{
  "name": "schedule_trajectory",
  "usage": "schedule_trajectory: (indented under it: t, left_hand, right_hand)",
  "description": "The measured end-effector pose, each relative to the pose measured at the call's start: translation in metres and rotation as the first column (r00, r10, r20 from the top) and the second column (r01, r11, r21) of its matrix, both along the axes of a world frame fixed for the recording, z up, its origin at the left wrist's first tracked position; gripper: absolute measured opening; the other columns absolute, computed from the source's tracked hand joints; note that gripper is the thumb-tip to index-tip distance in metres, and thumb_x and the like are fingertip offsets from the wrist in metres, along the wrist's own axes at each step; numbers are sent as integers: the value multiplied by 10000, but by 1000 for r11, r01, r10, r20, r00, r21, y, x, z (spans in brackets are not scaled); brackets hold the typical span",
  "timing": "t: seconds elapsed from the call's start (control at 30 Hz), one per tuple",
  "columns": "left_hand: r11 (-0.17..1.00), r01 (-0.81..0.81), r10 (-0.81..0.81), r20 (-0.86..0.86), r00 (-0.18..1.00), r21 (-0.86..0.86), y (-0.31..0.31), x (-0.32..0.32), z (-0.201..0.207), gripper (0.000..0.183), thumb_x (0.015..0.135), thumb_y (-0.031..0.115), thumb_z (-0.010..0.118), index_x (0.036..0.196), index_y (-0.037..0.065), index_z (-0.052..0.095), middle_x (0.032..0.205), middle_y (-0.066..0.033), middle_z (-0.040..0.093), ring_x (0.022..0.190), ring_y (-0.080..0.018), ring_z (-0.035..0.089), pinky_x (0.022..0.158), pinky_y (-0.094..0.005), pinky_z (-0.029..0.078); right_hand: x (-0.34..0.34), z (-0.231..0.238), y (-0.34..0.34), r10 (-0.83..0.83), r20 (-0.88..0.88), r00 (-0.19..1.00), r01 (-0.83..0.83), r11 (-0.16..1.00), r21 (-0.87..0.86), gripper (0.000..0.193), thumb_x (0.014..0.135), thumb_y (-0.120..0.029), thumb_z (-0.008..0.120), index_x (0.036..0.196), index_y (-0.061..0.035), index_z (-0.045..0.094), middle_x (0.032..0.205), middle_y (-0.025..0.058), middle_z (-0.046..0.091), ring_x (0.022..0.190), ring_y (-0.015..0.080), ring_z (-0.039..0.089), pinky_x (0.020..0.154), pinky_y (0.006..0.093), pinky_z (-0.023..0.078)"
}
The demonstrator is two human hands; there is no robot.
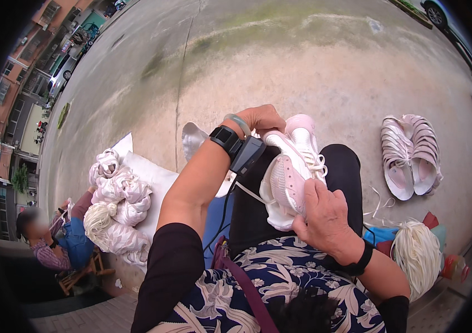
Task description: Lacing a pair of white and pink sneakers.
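Several bundles (130,187) lie at left. The left hand (266,117) grasps the far end of the pink-white shoes (288,178), positioned over the lap (247,217). The right hand (327,217) grips their near right side. Stacked uppers (423,147) and laces (415,258) lie at right.

Ground (236,72): open run beyond right knee (342,161) toward far edge. Gap between knee and shoe parts (412,152); lace bundle (415,258) blocks near end. White sheet (155,186): tied bundles (119,205) crowd left edge. Pink-white shoes (291,177) fill space between left hand (263,119) and right hand (327,219).
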State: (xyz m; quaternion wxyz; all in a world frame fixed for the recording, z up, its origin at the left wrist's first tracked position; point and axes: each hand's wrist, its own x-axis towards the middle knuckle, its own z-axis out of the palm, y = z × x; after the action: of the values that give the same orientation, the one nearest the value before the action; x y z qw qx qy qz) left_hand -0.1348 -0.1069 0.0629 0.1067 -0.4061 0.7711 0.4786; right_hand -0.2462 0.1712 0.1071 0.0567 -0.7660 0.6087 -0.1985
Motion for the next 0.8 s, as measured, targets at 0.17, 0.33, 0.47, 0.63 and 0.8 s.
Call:
schedule_trajectory:
  t: [0.17, 0.33, 0.47, 0.63, 0.8]
  left_hand:
    - [896, 71, 96, -348, 932, 438, 22, 15, 22, 138, 698, 95, 606, 605, 6, 659, 542, -3, 549, 519, -63, 452, 473, -237, 360]
    - [880, 183, -67, -267, 961, 439, 12, 17, 42, 141, 719, 146, 661, 699, 13, 703, 614, -14, 628, 535, -69, 548, 505, -218, 442]
    - [841, 382, -337, -182, 924, 384, 16, -8, 60, 211, 778, 195, 657, 636, 40, 662, 550, 31, 554, 492, -51, 483, 461, -218, 384]
    - [877, 270, -240, -125, 963, 398, 15, -14, 33, 217, 847, 247, 631, 727, 67, 645, 587, 37, 554, 537, -49, 498, 510, -205, 385]
    - [921, -350, 390, -365, 845, 173, 26, 30, 3, 261, 899, 256, 564, 777, 33, 625, 708, 5, 585, 638, -55, 536, 623, -213, 466]
  right_hand:
    - [-2, -5, 19, 159, 6, 987, -155, 969, -193, 631, 641, -226, 614, 1150, 115, 463, 967, 267, 516, 731, 282, 537, 635, 380, 366]
    - [-7, -4, 7, 253, -5, 967, -249, 945, -212, 600, 661, -215, 603, 1148, 110, 475, 982, 281, 520, 749, 299, 554, 656, 380, 390]
    - [-10, -7, 0, 351, -21, 936, -344, 903, -256, 602, 658, -214, 608, 1148, 109, 476, 984, 273, 522, 786, 315, 551, 675, 376, 403]
    - [-18, -12, 4, 292, 122, 949, -258, 936, -240, 739, 529, -176, 640, 1171, 132, 443, 1026, 286, 526, 851, 348, 558, 682, 405, 417]
    - [-32, -19, 14, 92, 182, 979, -73, 991, -111, 745, 567, -199, 649, 1210, 105, 428, 1000, 231, 515, 800, 319, 534, 650, 386, 399]
